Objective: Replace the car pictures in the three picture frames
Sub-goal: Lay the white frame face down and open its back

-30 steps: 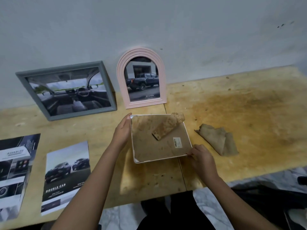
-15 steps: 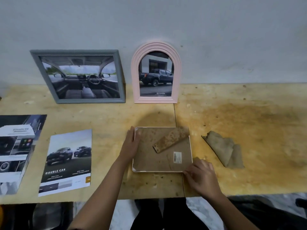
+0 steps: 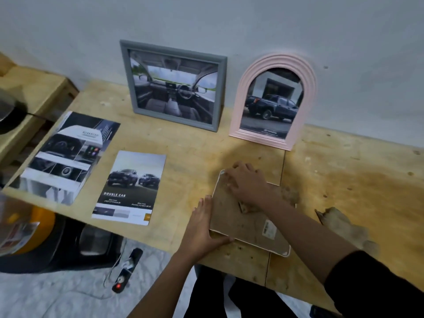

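Note:
A white picture frame (image 3: 284, 252) lies face down on the wooden table, its brown backing board (image 3: 238, 223) up, with a barcode sticker (image 3: 267, 227). My left hand (image 3: 202, 226) rests against its near-left corner, fingers straight along the left edge and thumb along the near edge. My right hand (image 3: 245, 184) reaches across the backing, its bent fingertips touching near the far-left corner and covering most of the stand flap (image 3: 245, 208). A grey frame (image 3: 125, 76) with a car-interior picture and a pink arched frame (image 3: 241, 99) with a pickup picture lean on the wall. A loose "Double Cab" print (image 3: 133, 187) lies left of the frames.
A car brochure (image 3: 66, 154) lies at the table's left end. A crumpled brown cloth (image 3: 344, 226) sits right of the white frame. A lower wooden bench (image 3: 29, 92) stands at left. A power strip (image 3: 125, 271) and a yellow-and-black object (image 3: 34, 237) are on the floor.
My right hand left the frame's near-right corner and crossed to the far-left corner. My left hand slid down the left edge to the near-left corner. The view swung left.

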